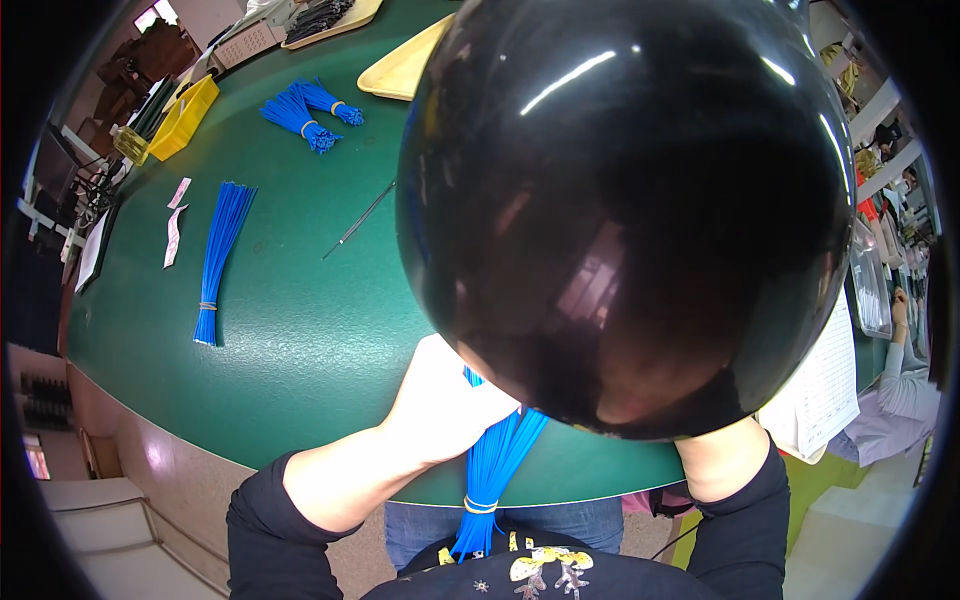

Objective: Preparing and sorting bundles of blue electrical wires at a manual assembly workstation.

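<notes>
A bundle of thin blue wires [500, 455] lies at the table's near edge, tied with a tan band, its lower end hanging over toward my lap. My left hand [450, 395] is closed around its upper part, with some blue showing past the thumb side; the fingertips are partly covered. A large glossy black dome [630, 220] blocks the middle of the view. Behind it my right hand [725, 455] shows only at the wrist, so its fingers and anything in them are hidden.
Another banded blue wire bundle [220, 260] lies at left, with shorter bundles [310, 110] farther back. A thin pen-like tool [360, 220], pink paper strips [173, 235], a yellow bin [185, 118], a cream tray [400, 68] and printed sheets [825, 385] sit on the green table [310, 320].
</notes>
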